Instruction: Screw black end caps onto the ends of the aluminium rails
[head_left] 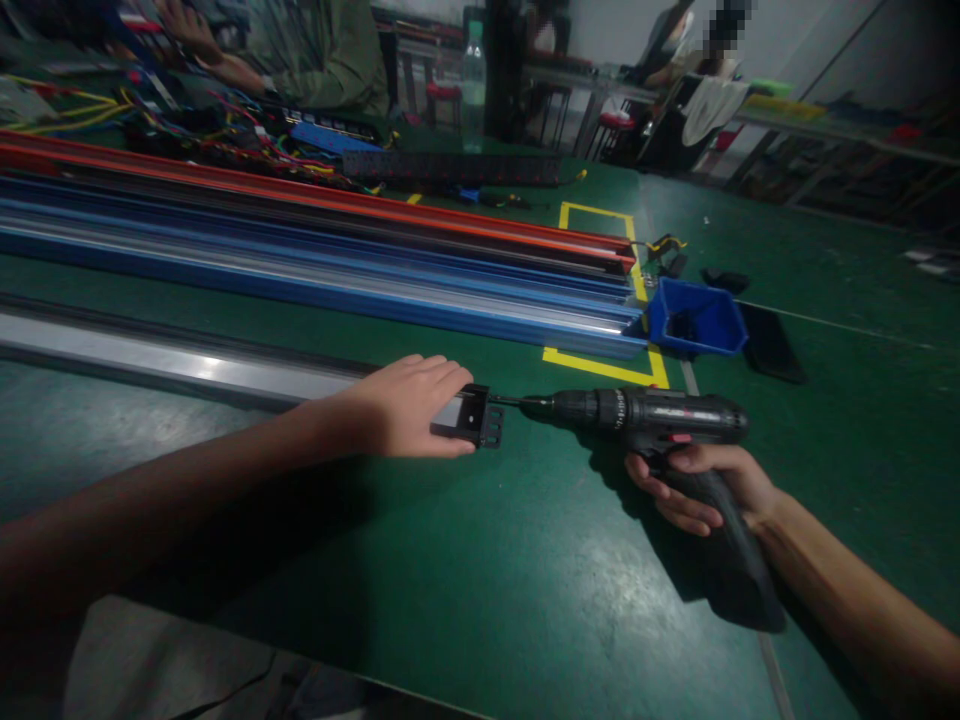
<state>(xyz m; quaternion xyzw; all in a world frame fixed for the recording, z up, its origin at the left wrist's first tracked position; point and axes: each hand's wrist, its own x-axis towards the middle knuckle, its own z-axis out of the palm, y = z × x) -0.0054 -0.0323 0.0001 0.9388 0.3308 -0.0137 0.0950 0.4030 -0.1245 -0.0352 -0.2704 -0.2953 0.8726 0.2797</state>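
Observation:
My left hand (412,405) is wrapped over the right end of a long silver and black metal profile (202,360) lying on the green table. A black end cap (472,415) with a small slotted tab sticks out past my fingers. My right hand (697,485) grips the handle of a black cordless drill (667,415), laid on its side so that it points left. Its long bit (510,400) reaches the end cap's edge; whether it sits in a screw I cannot tell.
Blue profiles (375,285) and an orange profile (337,200) lie behind, ending in a yellow tape outline (600,362). A blue bin (697,315) and a dark flat object (772,345) are at right. Wires, a bottle (473,90) and a person's sleeve (330,60) are farther back.

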